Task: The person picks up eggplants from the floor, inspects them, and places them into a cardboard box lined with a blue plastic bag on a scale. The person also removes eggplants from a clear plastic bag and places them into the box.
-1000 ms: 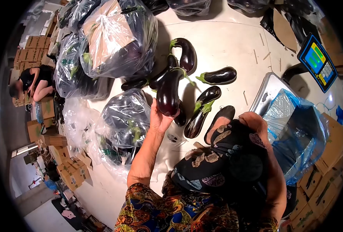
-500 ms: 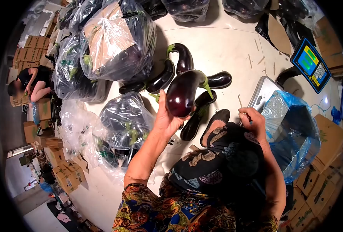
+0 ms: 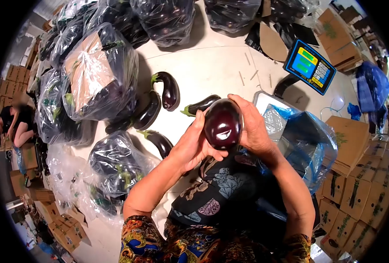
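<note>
A glossy dark purple eggplant (image 3: 223, 125) is held up between my two hands above my lap, its rounded end facing me. Its stem end is hidden. My left hand (image 3: 191, 147) grips it from the left, with the thumb along the side and fingers underneath. Against its right side, my right hand (image 3: 255, 129) is closed. Several more eggplants lie on the pale floor beyond, among them a curved eggplant (image 3: 170, 92) and another eggplant (image 3: 202, 105) just behind the held one. To the right, an open blue plastic bag (image 3: 310, 149) sits on the scale platform (image 3: 261, 98).
The scale's display (image 3: 310, 65) stands at upper right. Clear bags packed with eggplants, such as a large bag (image 3: 124, 83) with cardboard inside, line the left and back. A smaller bag (image 3: 115, 155) lies nearer. Cardboard boxes (image 3: 359, 193) are stacked right. Another person (image 3: 16, 125) crouches far left.
My right hand has come up from beside the blue bag onto the eggplant. The eggplant has turned, hiding its stem. The view has shifted right.
</note>
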A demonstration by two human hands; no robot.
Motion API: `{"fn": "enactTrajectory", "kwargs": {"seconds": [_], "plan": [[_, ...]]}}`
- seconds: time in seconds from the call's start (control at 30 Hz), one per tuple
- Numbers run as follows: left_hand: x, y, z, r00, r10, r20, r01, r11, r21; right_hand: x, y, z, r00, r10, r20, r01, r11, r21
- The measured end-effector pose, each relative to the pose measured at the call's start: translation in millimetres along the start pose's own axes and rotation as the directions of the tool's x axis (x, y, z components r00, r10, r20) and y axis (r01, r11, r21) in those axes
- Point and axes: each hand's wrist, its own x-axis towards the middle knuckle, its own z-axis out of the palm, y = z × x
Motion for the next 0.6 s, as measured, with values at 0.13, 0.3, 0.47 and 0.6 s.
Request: {"fn": "enactTrajectory", "kwargs": {"seconds": [0.13,0.3,0.47,0.6], "plan": [[7,-2,-11,0.990,0.069,0.121,-0.082,0.991,0.109,-11,13,10,0.996,0.064,-0.069,-0.053,0.986,0.159],[8,1,-9,0.983,0.182,0.025,-0.179,0.917,0.357,-10,13,3,0.944,0.316,0.098,-0.327,0.850,0.414],[26,-5,-14,0.873,0.487,-0.011,-0.366,0.669,0.647,-8,18,-6,0.859,0.460,0.223,-0.462,0.512,0.724],[50,0,-2,0.779,0.619,0.105,-0.411,0.376,0.831,4,24,-17,0.899,0.400,0.178,-0.340,0.382,0.860]]}}
